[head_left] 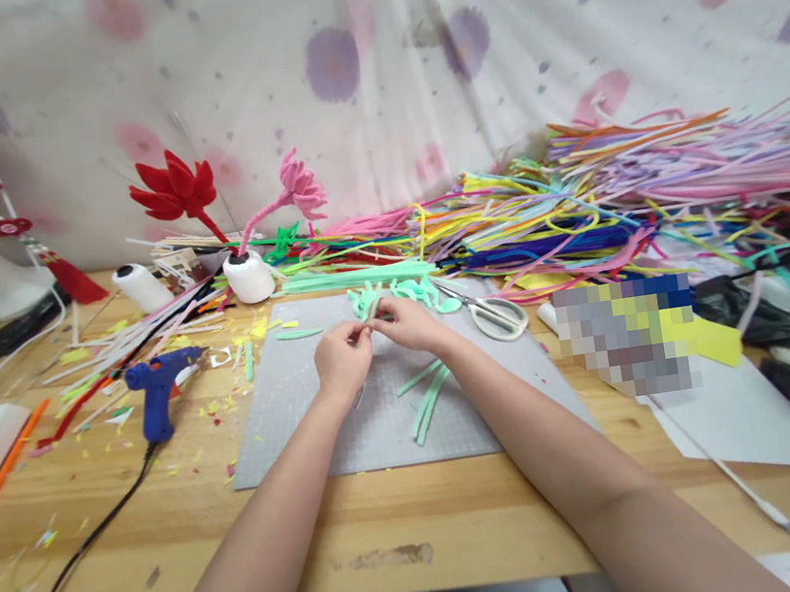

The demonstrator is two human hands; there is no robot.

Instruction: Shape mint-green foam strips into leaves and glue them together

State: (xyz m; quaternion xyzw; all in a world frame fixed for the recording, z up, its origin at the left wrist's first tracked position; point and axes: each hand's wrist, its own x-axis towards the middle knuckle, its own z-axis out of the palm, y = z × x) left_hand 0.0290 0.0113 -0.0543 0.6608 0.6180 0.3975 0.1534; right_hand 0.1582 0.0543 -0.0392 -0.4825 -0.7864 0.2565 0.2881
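Note:
Above the grey cutting mat (288, 429), my left hand (344, 362) and my right hand (407, 322) meet with their fingertips pinched together. Between them they grip a mint-green pipe cleaner (373, 307), mostly covered by the fingers. Just beyond the hands lie curled mint-green pipe cleaner pieces (418, 293). Several straight mint-green pipe cleaner strips (431, 404) rest on the mat below my right wrist. Scissors (497, 317) with pale handles lie to the right of my right hand.
A blue glue gun (156, 393) with a black cord lies at left. A red flower (178, 189) and a pink flower (299, 190) stand behind, near a white bottle (250, 279). Pipe cleaner bundles (536, 207) line the back. White paper (742, 414) is at right.

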